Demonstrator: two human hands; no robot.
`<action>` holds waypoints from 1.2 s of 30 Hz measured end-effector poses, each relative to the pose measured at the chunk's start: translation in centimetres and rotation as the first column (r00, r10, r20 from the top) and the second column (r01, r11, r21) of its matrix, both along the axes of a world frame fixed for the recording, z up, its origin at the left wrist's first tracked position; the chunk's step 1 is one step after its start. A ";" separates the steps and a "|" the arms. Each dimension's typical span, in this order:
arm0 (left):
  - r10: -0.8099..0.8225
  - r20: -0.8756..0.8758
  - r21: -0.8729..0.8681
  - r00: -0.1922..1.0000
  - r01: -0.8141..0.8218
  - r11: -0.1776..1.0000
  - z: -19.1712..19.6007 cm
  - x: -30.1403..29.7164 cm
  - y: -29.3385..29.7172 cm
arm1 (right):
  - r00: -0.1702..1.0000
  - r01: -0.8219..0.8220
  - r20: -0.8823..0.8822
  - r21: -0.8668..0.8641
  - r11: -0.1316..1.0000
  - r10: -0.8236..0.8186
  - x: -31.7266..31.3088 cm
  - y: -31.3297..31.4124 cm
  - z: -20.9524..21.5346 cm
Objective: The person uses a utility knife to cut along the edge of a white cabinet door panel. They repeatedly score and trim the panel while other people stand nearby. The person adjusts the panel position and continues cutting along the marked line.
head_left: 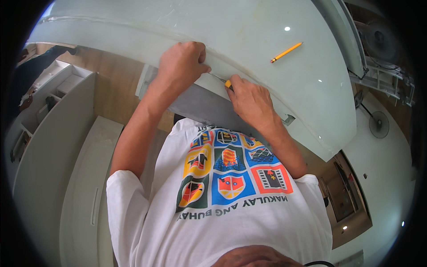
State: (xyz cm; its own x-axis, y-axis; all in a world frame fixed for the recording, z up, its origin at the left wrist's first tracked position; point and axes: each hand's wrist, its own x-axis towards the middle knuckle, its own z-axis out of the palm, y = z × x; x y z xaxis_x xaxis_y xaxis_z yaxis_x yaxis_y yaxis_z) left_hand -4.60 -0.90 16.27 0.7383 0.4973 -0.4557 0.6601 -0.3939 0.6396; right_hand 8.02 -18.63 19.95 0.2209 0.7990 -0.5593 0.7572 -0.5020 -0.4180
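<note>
One yellow-and-black tool [228,84] sat in the right hand [254,101], over the near edge of the large pale board [249,26]. Right hand was closed around the handle, back of hand up; thin metal shaft [216,77] pointed left and far, toward the left thumb. Could not tell from this angle what kind of tip it had.

Left hand [181,60] was just left of the shaft's end, fingers curled in, thumb out to the right. Grip there was narrow; could not tell if it pinched anything or touched the tip. A long seam [271,89] ran along the board close to both hands. Small rectangular cutout [289,119] in the near edge, right of the right hand.

Yellow pencil [287,52] lay on the board, far and right of the hands, well apart from them, eraser end toward the left. Grey panel [200,109] showed below the board's near edge, between the forearms. Person wore a white T-shirt [155,213] with a print of coloured squares.

Left side: long white panel [91,173], open white cabinet [80,71], wood floor [111,78], plus another person [33,73] in dark clothes at the far left. Right side: two fans [379,124], white metal frame [389,86], brown panel [356,202] nearer.
</note>
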 end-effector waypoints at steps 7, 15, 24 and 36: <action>0.030 -0.055 -0.003 0.998 -0.030 1.000 0.6 0.2 -0.5 | 0.998 -0.056 0.021 0.036 0.998 0.055 0.1 -0.2 -0.3; 0.023 -0.125 0.001 0.992 -0.023 1.000 1.2 0.6 -1.5 | 0.992 -0.117 0.044 -0.003 0.993 0.117 0.0 0.1 -0.2; 0.009 -0.131 -0.063 0.991 -0.017 0.998 1.2 0.4 -0.5 | 0.995 -0.103 -0.011 -0.071 0.992 0.102 -0.2 0.7 0.0; 0.015 -0.069 -0.039 0.998 -0.018 0.999 -1.1 0.2 -0.5 | 0.990 -0.142 0.007 -0.062 0.988 0.143 0.3 1.7 -0.1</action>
